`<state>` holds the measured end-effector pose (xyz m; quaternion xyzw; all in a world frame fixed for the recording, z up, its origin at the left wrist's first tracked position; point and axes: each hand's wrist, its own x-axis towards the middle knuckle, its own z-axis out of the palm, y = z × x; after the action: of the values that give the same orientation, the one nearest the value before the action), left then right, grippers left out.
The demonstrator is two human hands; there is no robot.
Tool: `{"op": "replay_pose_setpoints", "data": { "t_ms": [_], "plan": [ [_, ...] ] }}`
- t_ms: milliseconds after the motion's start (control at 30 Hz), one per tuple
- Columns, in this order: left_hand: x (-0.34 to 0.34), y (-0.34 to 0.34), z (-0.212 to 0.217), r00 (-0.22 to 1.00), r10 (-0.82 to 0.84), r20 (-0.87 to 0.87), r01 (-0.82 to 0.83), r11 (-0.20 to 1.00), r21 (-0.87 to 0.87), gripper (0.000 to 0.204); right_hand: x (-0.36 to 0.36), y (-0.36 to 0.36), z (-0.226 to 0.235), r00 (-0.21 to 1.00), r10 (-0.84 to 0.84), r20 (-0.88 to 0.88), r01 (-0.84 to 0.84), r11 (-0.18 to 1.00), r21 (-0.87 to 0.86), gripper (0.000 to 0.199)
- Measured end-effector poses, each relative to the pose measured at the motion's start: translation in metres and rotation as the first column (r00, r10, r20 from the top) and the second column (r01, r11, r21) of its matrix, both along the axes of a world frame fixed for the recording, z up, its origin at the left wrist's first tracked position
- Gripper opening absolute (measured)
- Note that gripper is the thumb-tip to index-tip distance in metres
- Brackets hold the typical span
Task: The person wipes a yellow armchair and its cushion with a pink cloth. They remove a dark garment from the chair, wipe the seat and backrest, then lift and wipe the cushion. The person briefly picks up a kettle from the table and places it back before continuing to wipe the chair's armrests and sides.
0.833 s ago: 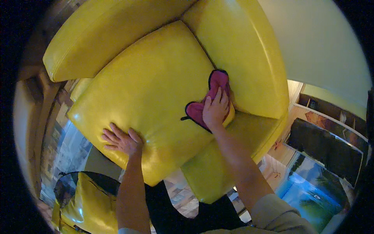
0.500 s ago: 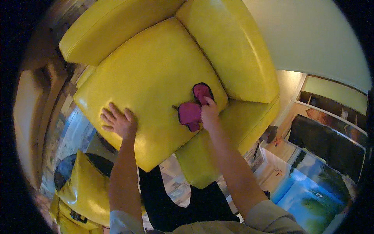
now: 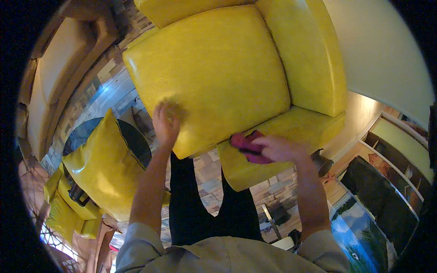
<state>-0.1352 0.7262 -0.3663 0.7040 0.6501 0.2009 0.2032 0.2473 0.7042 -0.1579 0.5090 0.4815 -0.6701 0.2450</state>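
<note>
The right hand (image 3: 281,149) has a narrow, closed grip on a pink-red cloth (image 3: 251,141) with black edging, bunched over the near-left part of the yellow armrest (image 3: 302,127), right of the seat cushion (image 3: 218,73); blur hides how firmly the cloth meets the surface. The left hand (image 3: 166,125) is at the near-left edge of the cushion, loosely curled with the thumb apart from the fingers and nothing visible in it; whether it touches the cushion, I cannot tell. For good handling, the cloth would be better opened flat under the palm than gathered in the fingers, so that more of it meets the armrest; even, light pressure in long, overlapping strokes would suit a smooth, shiny cover, with a fold tucked into the seam beside the cushion. The left hand could brace on the cushion, and the cloth's dark edging is best turned away from the surface. As for brands, labels and writing, none can be read on the cloth, the armrest or the cushion. The blue picture panel (image 3: 353,236) at near right bears a small pale mark, too tiny to make out, and the patterned floor (image 3: 207,175) shows no legible lettering.
</note>
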Motion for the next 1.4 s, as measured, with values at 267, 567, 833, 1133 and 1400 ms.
{"op": "replay_pose_setpoints", "data": {
  "t_ms": [267, 567, 833, 1133, 1400],
  "plan": [
    [0.038, -0.200, 0.028, 0.769, 0.561, 0.307, -0.152, 0.627, -0.764, 0.034, -0.129, -0.068, -0.137, 0.882, 0.468, 0.050, -0.468, 0.884, -0.010, 0.067],
    [0.044, -0.257, 0.047, 0.876, 0.411, 0.252, 0.075, 0.401, -0.913, 0.044, -0.180, -0.061, -0.188, 0.800, 0.562, 0.210, -0.534, 0.827, -0.176, 0.068],
    [0.047, -0.256, 0.058, 0.845, 0.456, 0.281, 0.078, 0.414, -0.907, 0.045, -0.145, -0.065, -0.037, 0.847, 0.525, 0.080, -0.530, 0.847, 0.048, 0.058],
    [0.129, -0.270, 0.101, 0.553, 0.710, 0.437, -0.007, 0.528, -0.849, 0.053, 0.024, -0.185, 0.032, 0.927, 0.160, 0.341, -0.375, 0.451, 0.809, 0.073],
    [0.178, -0.306, 0.131, 0.655, 0.668, 0.353, -0.247, 0.631, -0.736, 0.063, 0.214, -0.178, -0.021, 0.828, -0.334, 0.451, -0.310, 0.399, 0.863, 0.068]
  ]
}}
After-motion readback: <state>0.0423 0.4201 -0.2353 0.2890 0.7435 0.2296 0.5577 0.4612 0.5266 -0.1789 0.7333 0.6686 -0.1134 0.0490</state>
